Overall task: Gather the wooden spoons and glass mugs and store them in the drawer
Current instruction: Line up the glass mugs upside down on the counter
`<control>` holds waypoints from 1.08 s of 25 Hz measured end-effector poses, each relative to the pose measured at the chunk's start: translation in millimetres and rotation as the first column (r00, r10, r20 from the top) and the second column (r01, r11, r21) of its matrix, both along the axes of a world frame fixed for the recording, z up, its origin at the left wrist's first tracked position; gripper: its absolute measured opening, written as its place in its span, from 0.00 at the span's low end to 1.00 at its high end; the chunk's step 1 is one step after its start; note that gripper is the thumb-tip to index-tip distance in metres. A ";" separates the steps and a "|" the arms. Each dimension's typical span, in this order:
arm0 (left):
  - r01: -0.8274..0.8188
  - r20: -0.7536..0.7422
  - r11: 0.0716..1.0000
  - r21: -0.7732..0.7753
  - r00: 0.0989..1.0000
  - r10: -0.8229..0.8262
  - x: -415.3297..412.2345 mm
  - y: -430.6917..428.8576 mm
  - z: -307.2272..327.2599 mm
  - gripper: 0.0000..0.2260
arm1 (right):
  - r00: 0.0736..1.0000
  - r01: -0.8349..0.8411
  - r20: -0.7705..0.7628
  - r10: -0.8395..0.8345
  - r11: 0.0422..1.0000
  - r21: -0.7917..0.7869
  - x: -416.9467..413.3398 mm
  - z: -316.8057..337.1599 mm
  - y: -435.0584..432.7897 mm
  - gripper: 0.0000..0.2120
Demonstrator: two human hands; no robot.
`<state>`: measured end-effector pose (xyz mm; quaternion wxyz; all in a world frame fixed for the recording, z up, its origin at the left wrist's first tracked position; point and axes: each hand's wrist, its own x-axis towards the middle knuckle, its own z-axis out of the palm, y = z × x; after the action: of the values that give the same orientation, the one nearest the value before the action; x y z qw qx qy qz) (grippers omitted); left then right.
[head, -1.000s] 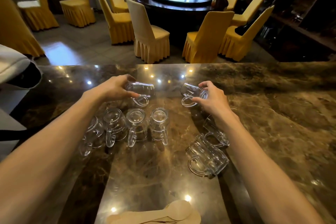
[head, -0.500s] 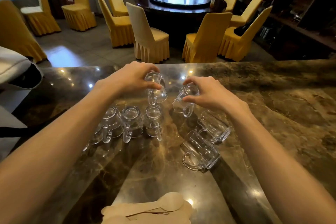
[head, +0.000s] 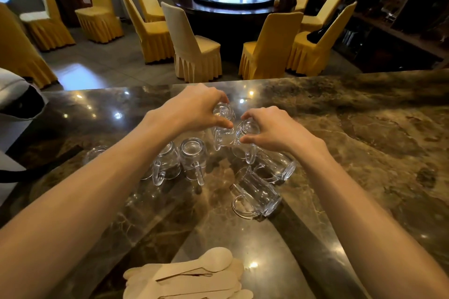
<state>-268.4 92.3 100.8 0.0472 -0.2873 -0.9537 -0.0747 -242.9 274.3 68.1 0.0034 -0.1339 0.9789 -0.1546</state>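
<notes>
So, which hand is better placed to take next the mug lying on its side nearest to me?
The right hand, probably. That lying mug is close beside the right forearm, while the left hand is farther off. But both hands are full now.

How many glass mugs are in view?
8 mugs: one in the left hand, one in the right hand, four upside down in a row at the left forearm, one mostly hidden; two on their sides by the right wrist.

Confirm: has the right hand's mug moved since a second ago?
Yes: the right hand's mug came toward the person, closer to the front lying mug.
</notes>
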 end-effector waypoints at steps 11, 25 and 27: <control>0.002 0.028 0.993 -0.116 1.000 0.001 8.6 4.2 -34.2 0.30 | 0.999 -0.037 -0.015 0.038 0.998 0.045 -4.2 -10.9 -3.6 0.28; -0.024 0.087 0.992 -0.122 0.996 0.035 16.2 1.9 -46.6 0.31 | 0.998 -0.058 0.001 0.058 0.994 0.087 -9.6 -21.6 -4.3 0.28; -0.022 0.076 0.993 -0.117 0.997 0.031 16.1 1.7 -47.8 0.31 | 0.998 -0.057 -0.001 0.057 0.994 0.097 -10.3 -22.0 -4.6 0.28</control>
<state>-252.2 94.0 53.0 -0.0058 -0.2736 -0.9614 -0.0295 -253.2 269.8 46.1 0.0126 -0.1616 0.9810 -0.1064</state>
